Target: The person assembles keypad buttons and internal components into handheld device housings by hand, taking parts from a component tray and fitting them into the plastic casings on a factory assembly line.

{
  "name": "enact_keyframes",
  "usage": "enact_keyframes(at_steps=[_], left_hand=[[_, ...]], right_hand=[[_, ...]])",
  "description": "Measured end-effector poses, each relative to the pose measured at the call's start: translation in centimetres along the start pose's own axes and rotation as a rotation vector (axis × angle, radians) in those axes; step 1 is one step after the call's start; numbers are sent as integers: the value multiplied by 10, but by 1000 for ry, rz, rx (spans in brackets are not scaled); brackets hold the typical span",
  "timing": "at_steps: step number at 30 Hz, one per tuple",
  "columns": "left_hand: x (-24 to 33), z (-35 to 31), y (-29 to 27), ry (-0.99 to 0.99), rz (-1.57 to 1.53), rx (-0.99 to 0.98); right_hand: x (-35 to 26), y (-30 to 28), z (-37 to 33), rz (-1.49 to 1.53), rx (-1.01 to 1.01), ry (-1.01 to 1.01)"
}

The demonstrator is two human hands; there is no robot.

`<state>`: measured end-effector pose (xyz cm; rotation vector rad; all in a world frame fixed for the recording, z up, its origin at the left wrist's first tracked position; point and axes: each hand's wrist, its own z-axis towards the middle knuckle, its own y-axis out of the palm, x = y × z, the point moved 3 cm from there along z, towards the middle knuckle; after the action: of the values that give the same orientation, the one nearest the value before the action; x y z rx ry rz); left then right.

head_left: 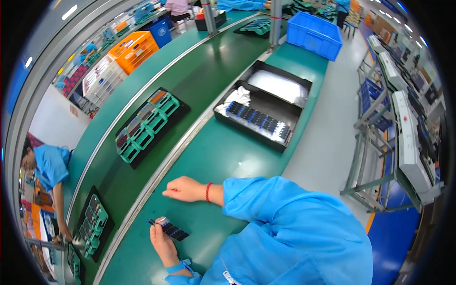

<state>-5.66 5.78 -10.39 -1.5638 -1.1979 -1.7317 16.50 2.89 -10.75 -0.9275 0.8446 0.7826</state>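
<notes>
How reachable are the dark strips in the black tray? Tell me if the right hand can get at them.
Probably yes: the dark strips lie uncovered in the open-topped black tray, and nothing visible blocks the bench between it and the right hand.

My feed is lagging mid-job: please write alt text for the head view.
A person's left hand holds a black-and-blue strip over a green bench, with the right hand curled nearby. Farther along the bench, an open black box contains similar strips. To the left, black trays with teal frames lie on a green belt.
</notes>
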Motion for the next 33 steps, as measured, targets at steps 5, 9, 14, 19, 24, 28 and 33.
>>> enact_keyframes(at_steps=[5,9,14,19,24,28,33], left_hand=[[-6,-2,4,10,19,42],[-5,-6,1,34,109,86],[18,-19,-1,64,414,80],[65,-46,-33,142,255,214],[83,-82,-109,184,26,358],[76,-94,-162,268,-182,453],[55,-80,-174,288,-330,499]], right_hand=[[-5,-3,-5,20,-28,24],[-33,29,-24,281,-177,-154],[-46,46,-28,232,-275,-108],[-77,46,4,508,-339,298],[-81,107,72,593,-553,635],[-86,203,111,587,-505,716],[-76,285,148,451,-380,811]])
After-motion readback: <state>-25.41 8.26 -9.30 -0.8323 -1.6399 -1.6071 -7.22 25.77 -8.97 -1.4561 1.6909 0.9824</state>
